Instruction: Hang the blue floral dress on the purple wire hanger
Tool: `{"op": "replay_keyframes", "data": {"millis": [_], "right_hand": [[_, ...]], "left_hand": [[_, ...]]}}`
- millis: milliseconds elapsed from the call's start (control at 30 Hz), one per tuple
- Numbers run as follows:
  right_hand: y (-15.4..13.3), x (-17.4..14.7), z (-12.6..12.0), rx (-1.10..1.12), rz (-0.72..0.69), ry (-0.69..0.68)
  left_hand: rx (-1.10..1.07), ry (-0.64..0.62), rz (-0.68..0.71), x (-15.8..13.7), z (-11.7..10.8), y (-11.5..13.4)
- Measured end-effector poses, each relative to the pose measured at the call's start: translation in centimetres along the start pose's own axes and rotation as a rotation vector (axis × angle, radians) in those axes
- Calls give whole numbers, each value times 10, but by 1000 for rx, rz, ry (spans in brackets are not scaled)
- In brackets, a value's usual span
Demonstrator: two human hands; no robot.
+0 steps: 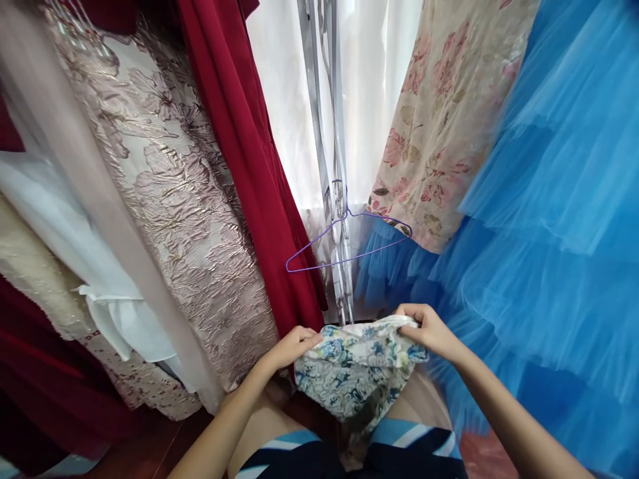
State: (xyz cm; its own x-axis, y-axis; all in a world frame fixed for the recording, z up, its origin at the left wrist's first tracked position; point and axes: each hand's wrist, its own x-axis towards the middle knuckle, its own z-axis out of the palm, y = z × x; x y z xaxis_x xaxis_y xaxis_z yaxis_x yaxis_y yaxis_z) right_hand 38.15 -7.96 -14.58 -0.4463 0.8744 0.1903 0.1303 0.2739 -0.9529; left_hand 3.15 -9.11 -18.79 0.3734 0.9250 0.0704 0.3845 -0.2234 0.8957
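A white cloth garment with blue and green flowers (349, 372) hangs between my two hands, above my lap. My left hand (298, 346) pinches its upper left edge, fingers closed on the fabric. At the upper right corner, my right hand (426, 327) grips the cloth between thumb and curled fingers. The garment's lower part droops and folds; its exact kind cannot be made out. Just beyond it, a thin purple hanger (344, 261) hangs by its hook on a metal stand, with nothing on it.
The upright metal stand (324, 120) rises before a white curtain (279, 100). To the left hang a dark red garment (239, 146) and a pink brocade dress (184, 219). A floral dress (439, 120) and a ruffled blue tulle gown (549, 266) crowd the right side.
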Motion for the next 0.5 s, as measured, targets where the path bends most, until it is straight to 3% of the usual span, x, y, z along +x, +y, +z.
{"op": "replay_keyframes", "data": {"millis": [67, 133, 233, 333, 400, 500], "right_hand": [[3, 12, -5, 78, -14, 109], [7, 30, -10, 139, -51, 249], [9, 66, -15, 81, -169, 372], [1, 106, -18, -210, -398, 429], [-4, 128, -18, -400, -515, 392], [-4, 142, -15, -531, -484, 202]], "left_hand": [[-38, -151, -71, -23, -14, 4], [-86, -158, -132, -42, -27, 9], [-77, 10, -144, -59, -48, 20], [156, 214, -35, -62, -73, 29], [416, 243, 13, -60, -89, 32], [763, 214, 16, -57, -110, 34]]}}
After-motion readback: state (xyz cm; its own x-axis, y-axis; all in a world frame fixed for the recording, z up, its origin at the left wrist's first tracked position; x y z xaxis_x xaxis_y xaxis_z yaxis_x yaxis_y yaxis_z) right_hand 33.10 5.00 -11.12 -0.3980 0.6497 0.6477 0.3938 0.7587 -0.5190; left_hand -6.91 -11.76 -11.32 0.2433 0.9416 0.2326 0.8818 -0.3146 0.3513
